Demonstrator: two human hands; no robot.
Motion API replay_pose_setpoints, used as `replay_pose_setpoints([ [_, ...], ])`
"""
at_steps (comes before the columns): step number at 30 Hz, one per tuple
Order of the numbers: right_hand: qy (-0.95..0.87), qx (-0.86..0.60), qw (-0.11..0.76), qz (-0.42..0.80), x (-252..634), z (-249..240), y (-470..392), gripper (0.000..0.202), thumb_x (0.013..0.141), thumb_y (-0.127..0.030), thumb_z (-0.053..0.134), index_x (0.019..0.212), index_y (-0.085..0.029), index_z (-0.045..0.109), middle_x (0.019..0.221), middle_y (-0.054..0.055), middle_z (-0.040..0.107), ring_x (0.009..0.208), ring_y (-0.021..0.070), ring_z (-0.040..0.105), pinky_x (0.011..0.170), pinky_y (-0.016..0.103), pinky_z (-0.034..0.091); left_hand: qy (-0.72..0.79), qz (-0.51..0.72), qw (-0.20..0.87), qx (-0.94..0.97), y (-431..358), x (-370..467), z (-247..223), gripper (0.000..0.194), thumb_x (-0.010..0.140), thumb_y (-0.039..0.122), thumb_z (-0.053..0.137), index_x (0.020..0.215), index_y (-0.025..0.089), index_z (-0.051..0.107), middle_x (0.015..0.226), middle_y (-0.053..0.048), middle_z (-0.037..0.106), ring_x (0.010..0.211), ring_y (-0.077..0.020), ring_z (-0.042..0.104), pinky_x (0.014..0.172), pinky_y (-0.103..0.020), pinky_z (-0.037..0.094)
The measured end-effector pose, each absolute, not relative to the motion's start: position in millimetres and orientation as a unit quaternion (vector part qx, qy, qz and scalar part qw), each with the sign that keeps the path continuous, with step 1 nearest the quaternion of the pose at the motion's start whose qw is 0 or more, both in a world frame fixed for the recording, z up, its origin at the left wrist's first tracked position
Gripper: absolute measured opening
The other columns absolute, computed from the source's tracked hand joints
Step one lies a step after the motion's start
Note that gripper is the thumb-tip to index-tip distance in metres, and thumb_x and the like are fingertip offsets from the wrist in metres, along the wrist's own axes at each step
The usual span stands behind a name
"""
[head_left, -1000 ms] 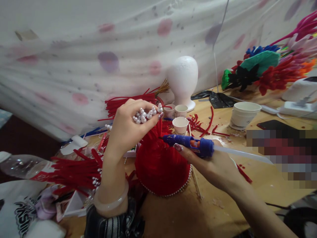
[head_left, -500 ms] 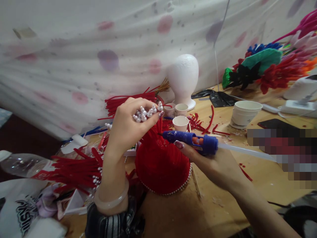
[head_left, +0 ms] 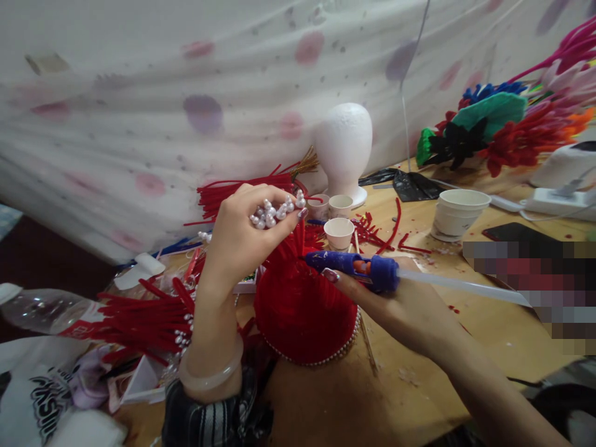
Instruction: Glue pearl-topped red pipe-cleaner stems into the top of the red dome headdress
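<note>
My left hand is closed round the top of a bundle of red stems, above a red domed piece. White pearl clusters poke out between its thumb and fingers. A row of small pearls edges the dome's lower rim. My right hand grips a blue glue gun with a long clear glue stick out of its back. The gun's dark tip touches or nearly touches the red stems just under my left hand; exact contact is hard to make out.
Behind stand a white foam head and paper cups. Red stems, a plastic bottle and a white tray lie left. At right are a larger cup, a phone, a power strip and colourful flowers.
My right hand and the glue gun have shifted slightly left and down, and the gun's angle has changed a little. My left hand is nearly still, keeping its hold.
</note>
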State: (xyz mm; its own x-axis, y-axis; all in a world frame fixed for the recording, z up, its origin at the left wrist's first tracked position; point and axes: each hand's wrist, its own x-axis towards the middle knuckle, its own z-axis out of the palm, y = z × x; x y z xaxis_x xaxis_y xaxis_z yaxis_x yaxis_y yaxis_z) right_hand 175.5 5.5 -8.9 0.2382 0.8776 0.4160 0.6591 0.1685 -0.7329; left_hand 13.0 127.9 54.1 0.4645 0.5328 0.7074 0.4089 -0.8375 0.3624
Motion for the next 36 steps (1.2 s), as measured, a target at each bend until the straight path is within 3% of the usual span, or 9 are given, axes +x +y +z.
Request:
replay_pose_setpoints([
  [6, -0.619, -0.650, 0.412, 0.157, 174, 9, 4, 0.033, 0.087, -0.052, 0.055, 0.089, -0.025, 0.074, 0.075, 0.001, 0.074, 0.066, 0.0192, 0.065, 0.055, 0.027, 0.044, 0.250, 0.438, 0.048, 0.862, 130, 14, 54, 0.006, 0.077, 0.020, 0.072, 0.081, 0.024, 0.070, 0.083, 0.002, 0.073, 0.081, -0.0190, 0.063, 0.076, -0.034, 0.049],
  [10, -0.609, -0.653, 0.407, 0.193, 177, 13, 5, 0.039, 0.086, -0.058, 0.057, 0.076, -0.023, 0.071, 0.067, 0.001, 0.070, 0.066, 0.0186, 0.064, 0.056, 0.026, 0.044, 0.257, 0.437, 0.054, 0.860, 129, 15, 54, 0.004, 0.078, 0.022, 0.070, 0.082, 0.022, 0.071, 0.085, 0.000, 0.073, 0.083, -0.0201, 0.064, 0.076, -0.035, 0.048],
  [16, -0.548, -0.617, 0.471, 0.312, 189, 2, -9, 0.048, 0.082, -0.064, 0.058, 0.066, -0.020, 0.066, 0.067, 0.004, 0.070, 0.066, 0.0172, 0.064, 0.060, 0.026, 0.047, 0.271, 0.432, 0.067, 0.858, 128, 13, 56, 0.005, 0.078, 0.022, 0.073, 0.083, 0.021, 0.072, 0.082, 0.001, 0.072, 0.082, -0.0201, 0.063, 0.078, -0.035, 0.046],
  [20, -0.422, -0.666, 0.567, 0.236, 218, -21, -31, 0.049, 0.075, -0.069, 0.060, 0.069, -0.020, 0.067, 0.063, 0.004, 0.067, 0.054, 0.0171, 0.060, 0.047, 0.027, 0.045, 0.282, 0.426, 0.078, 0.856, 128, 12, 57, 0.005, 0.078, 0.022, 0.073, 0.083, 0.021, 0.072, 0.085, 0.000, 0.072, 0.082, -0.0195, 0.063, 0.081, -0.037, 0.045],
  [22, -0.375, -0.749, 0.519, 0.170, 241, -35, -38, 0.049, 0.073, -0.068, 0.062, 0.075, -0.020, 0.069, 0.069, 0.006, 0.070, 0.054, 0.0179, 0.060, 0.046, 0.028, 0.045, 0.284, 0.424, 0.082, 0.856, 128, 12, 58, 0.005, 0.078, 0.023, 0.072, 0.083, 0.020, 0.072, 0.086, -0.001, 0.073, 0.082, -0.0196, 0.063, 0.081, -0.037, 0.045],
  [24, -0.344, -0.835, 0.409, 0.132, 266, -49, -43, 0.052, 0.069, -0.069, 0.062, 0.076, -0.018, 0.072, 0.074, 0.010, 0.073, 0.054, 0.0228, 0.062, 0.044, 0.031, 0.045, 0.281, 0.423, 0.083, 0.858, 127, 12, 58, 0.005, 0.078, 0.022, 0.072, 0.082, 0.020, 0.072, 0.086, -0.001, 0.073, 0.083, -0.0202, 0.063, 0.080, -0.037, 0.045],
  [26, -0.369, -0.855, 0.352, 0.097, 287, -63, -44, 0.051, 0.070, -0.066, 0.058, 0.078, -0.018, 0.074, 0.080, 0.013, 0.076, 0.069, 0.0315, 0.069, 0.053, 0.036, 0.050, 0.276, 0.421, 0.081, 0.860, 126, 12, 58, 0.004, 0.078, 0.022, 0.071, 0.082, 0.020, 0.072, 0.085, -0.001, 0.073, 0.084, -0.0207, 0.063, 0.080, -0.037, 0.045],
  [29, -0.385, -0.858, 0.337, 0.046, 305, -79, -41, 0.053, 0.072, -0.065, 0.053, 0.083, -0.018, 0.075, 0.088, 0.015, 0.077, 0.092, 0.0392, 0.070, 0.071, 0.042, 0.053, 0.269, 0.424, 0.073, 0.862, 126, 13, 57, 0.004, 0.078, 0.022, 0.071, 0.081, 0.021, 0.071, 0.085, -0.001, 0.073, 0.084, -0.0206, 0.063, 0.081, -0.037, 0.045],
  [36, -0.408, -0.869, 0.274, 0.048, 301, -81, -60, 0.054, 0.073, -0.070, 0.051, 0.071, -0.021, 0.072, 0.069, 0.013, 0.074, 0.076, 0.0394, 0.071, 0.062, 0.043, 0.052, 0.258, 0.433, 0.055, 0.862, 128, 13, 55, 0.005, 0.078, 0.025, 0.069, 0.082, 0.022, 0.071, 0.082, 0.001, 0.072, 0.080, -0.0183, 0.062, 0.079, -0.033, 0.046],
])
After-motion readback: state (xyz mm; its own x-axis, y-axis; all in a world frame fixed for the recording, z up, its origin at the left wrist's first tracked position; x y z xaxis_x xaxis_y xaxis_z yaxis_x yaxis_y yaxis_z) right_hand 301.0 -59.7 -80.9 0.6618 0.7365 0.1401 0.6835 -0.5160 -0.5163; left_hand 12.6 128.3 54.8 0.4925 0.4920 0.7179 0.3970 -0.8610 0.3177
